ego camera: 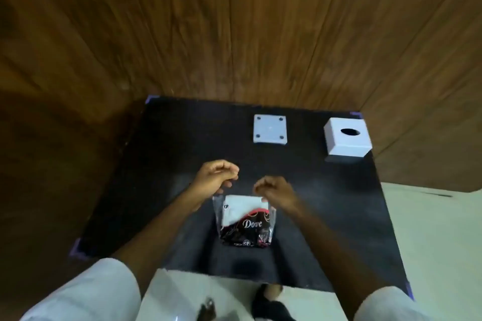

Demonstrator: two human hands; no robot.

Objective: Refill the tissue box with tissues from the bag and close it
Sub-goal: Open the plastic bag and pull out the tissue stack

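Note:
A clear plastic bag (245, 224) printed "Dove" lies in the middle of the black table (161, 164), with white tissues showing inside its upper half. My left hand (215, 176) pinches the bag's top edge at its left corner. My right hand (273, 190) pinches the same edge at the right corner. A white tissue box cover (347, 138) with a dark oval slot stands at the far right of the table. Its flat white base plate (270, 129), with four dark dots at the corners, lies apart to the left of the cover.
Wood-panelled walls close in behind and to the left of the table. Purple tape marks the table's corners (78, 247). Pale floor shows at the right and in front, with my feet (268, 302) below the table's near edge.

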